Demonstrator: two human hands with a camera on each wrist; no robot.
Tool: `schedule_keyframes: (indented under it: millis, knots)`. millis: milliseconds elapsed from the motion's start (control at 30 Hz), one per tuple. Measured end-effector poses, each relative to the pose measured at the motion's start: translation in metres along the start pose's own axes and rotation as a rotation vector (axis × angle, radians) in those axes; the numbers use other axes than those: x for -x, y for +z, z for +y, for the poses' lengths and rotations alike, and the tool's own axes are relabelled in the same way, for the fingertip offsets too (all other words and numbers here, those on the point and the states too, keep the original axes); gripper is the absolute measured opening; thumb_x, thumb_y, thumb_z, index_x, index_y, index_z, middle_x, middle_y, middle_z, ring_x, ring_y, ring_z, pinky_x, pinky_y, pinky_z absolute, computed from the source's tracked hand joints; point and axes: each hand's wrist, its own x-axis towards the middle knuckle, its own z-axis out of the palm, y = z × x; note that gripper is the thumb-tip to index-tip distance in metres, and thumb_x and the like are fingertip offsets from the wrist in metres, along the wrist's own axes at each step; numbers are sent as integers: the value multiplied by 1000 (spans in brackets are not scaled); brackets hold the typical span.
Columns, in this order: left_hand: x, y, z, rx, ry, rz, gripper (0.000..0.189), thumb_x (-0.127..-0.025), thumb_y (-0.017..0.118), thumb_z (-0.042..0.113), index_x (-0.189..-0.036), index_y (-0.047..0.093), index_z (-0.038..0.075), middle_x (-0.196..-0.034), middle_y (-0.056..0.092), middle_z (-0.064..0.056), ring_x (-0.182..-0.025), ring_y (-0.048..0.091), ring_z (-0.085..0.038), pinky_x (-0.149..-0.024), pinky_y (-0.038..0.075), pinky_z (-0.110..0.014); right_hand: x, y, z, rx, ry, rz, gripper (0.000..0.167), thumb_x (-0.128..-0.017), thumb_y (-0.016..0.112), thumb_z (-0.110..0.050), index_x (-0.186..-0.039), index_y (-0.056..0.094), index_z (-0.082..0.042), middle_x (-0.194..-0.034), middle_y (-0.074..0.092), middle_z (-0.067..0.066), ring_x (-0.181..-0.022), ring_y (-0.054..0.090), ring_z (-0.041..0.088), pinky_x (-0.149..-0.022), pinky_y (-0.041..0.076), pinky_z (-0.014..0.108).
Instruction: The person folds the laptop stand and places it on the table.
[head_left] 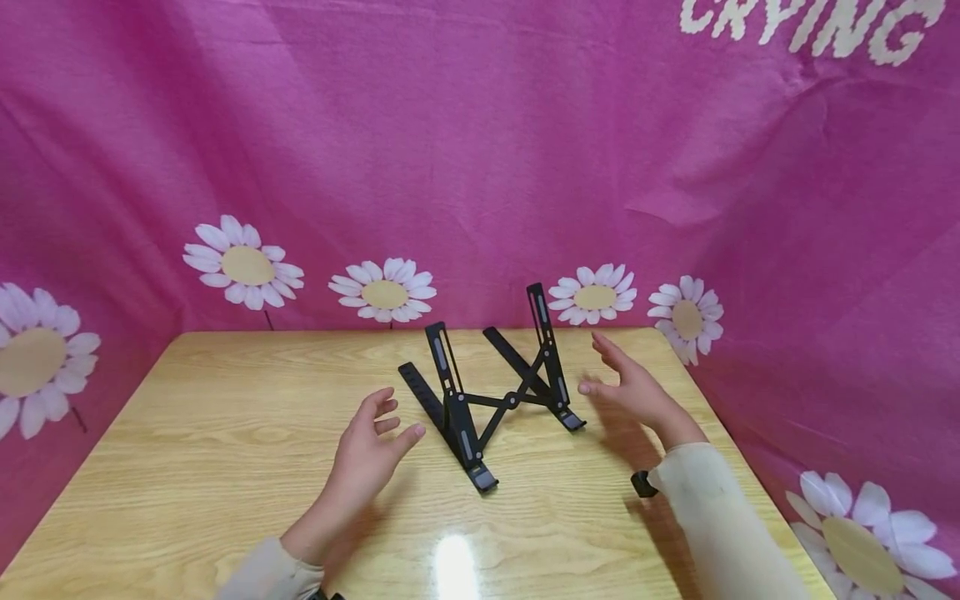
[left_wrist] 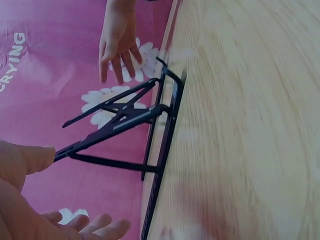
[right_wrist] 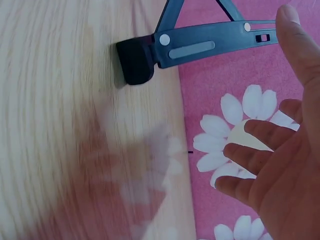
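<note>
A black folding laptop stand stands unfolded on the wooden table, its two side arms raised and linked by a crossed brace. To its left is my left hand, fingers loosely bent and thumb toward the stand, with a gap between them in the head view. My right hand hovers on the other side, fingers spread and relaxed, holding nothing. In the right wrist view, the stand's front lip rests at the table surface, and the thumb overlaps the end of the side arm. The left wrist view shows the whole stand side-on.
The light wooden table reaches back to a pink cloth with white daisies and lettering, which also hangs along both sides. A dark band sits at the right wrist. Light glares off the table's front.
</note>
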Motion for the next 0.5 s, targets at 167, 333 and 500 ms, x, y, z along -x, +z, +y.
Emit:
schedule_keyframes:
  millis: [167,333,500]
  knots:
    - [0,12,0,86,9,25,59,-93,78,21,-141,48,4,-137,57,-20,-123,63,-36,-95,58,-44,-7,4,-6,-57,11,1,87,-98,71,-37,-165,19,-21,-165,33,18,-149,31,47,-118,31,64]
    - [-4,23,-2,165,-7,51,49,-92,78,18,-131,52,2,-126,60,-20,-110,68,-30,-77,61,-37,-15,7,-15,-102,28,-6,69,-105,61,-31,-163,28,-13,-158,41,25,-144,39,47,-115,38,60]
    - [-8,31,-5,210,-6,68,43,-92,78,14,-125,55,-1,-119,63,-20,-94,68,-23,-66,60,-40,-26,8,-15,-152,30,-36,57,-108,54,-24,-159,34,-6,-153,46,28,-141,45,44,-116,38,58]
